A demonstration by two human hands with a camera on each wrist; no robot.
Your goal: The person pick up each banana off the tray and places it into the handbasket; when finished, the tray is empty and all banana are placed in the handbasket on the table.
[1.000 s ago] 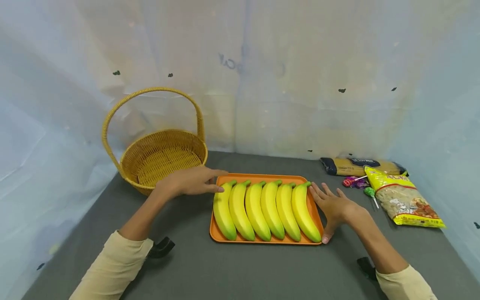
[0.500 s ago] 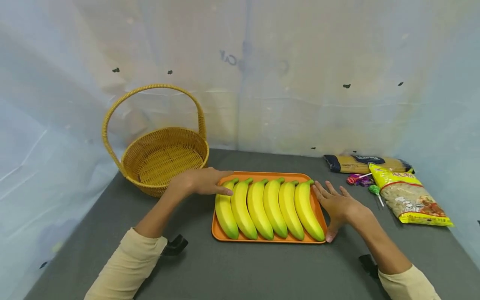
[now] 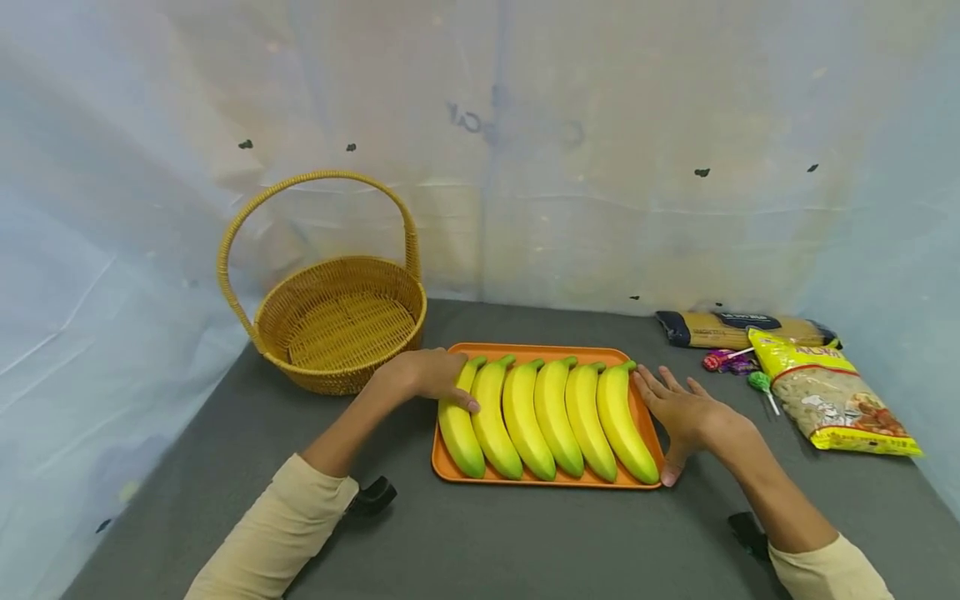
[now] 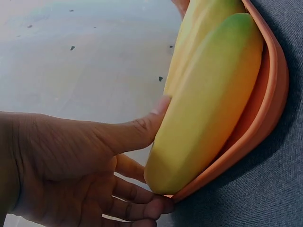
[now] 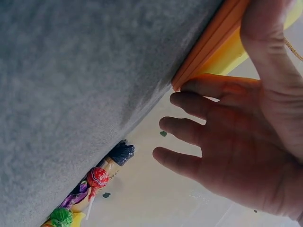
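The left hand (image 3: 423,377) lays its thumb on the leftmost banana (image 3: 459,437) in the orange tray (image 3: 648,423), any grip impossible to tell, while the right hand (image 3: 693,421) spreads straight fingers at the tray's right edge.

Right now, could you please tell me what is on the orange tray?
Six bananas lie side by side on the orange tray. The left hand hides part of the leftmost one; whatever is beneath them is covered.

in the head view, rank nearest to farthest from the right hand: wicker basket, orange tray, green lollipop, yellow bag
1. Orange tray, beside the right hand
2. Green lollipop, to the hand's right
3. Yellow bag, beyond the lollipop
4. Wicker basket, far left
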